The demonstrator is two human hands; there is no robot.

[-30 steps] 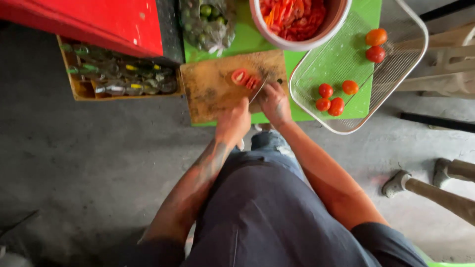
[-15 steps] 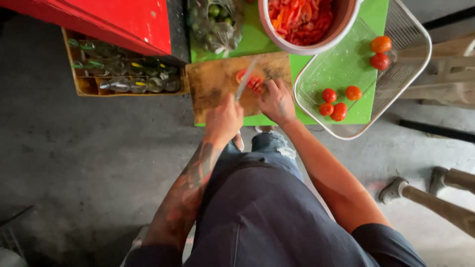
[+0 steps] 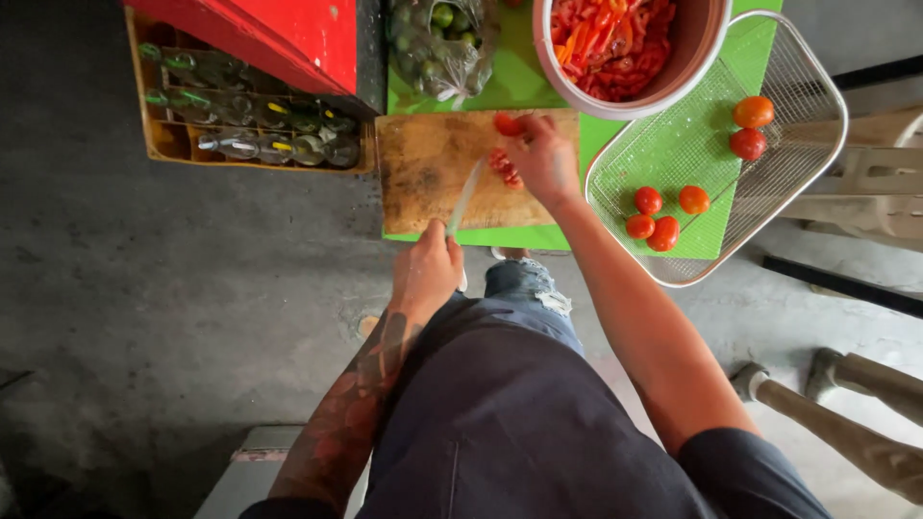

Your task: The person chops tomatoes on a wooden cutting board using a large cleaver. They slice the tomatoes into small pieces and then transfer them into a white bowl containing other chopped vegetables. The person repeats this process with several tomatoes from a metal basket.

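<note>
A worn wooden cutting board (image 3: 423, 178) lies on a green table (image 3: 514, 91). My left hand (image 3: 426, 274) is at the table's near edge, closed around a knife handle. The knife blade (image 3: 466, 195) points up across the board. My right hand (image 3: 546, 159) reaches over the board's far right corner. Its fingertips pinch a red tomato piece (image 3: 508, 123). Cut tomato pieces (image 3: 502, 168) lie under the right hand. A pale bowl (image 3: 577, 91) full of sliced tomato stands just beyond the right hand.
A wire basket (image 3: 798, 192) on the right holds several whole tomatoes (image 3: 663, 216). A clear bag of limes (image 3: 437, 43) sits behind the board. A yellow crate of bottles (image 3: 250, 130) and a red box (image 3: 288, 34) stand at left. Grey concrete floor lies below.
My left hand has drawn the knife back from the tomato toward my body. My right hand has shifted to the board's far edge and taken a tomato piece.
</note>
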